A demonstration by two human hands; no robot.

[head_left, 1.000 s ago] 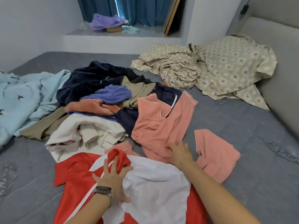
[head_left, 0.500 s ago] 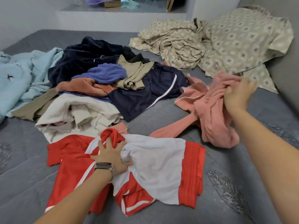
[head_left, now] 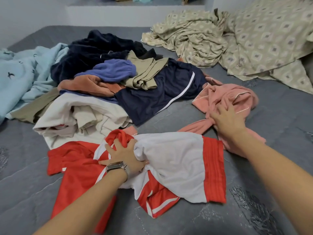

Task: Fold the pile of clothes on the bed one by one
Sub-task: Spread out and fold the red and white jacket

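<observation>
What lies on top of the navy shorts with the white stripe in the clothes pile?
A crumpled olive garment overlaps the upper left part of the navy shorts. The shorts' left edge runs under the pile, so that part is hidden, as is the grey bed beneath them.

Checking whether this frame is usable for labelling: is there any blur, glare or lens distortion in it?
Head view: light is soft and even, with no glare and only faint shadows under the clothes; wide-angle bending shows at the edges, stretching both forearms; the right hand on the pink garment looks slightly smeared; the left hand on the red-and-white garment is sharp.
</observation>
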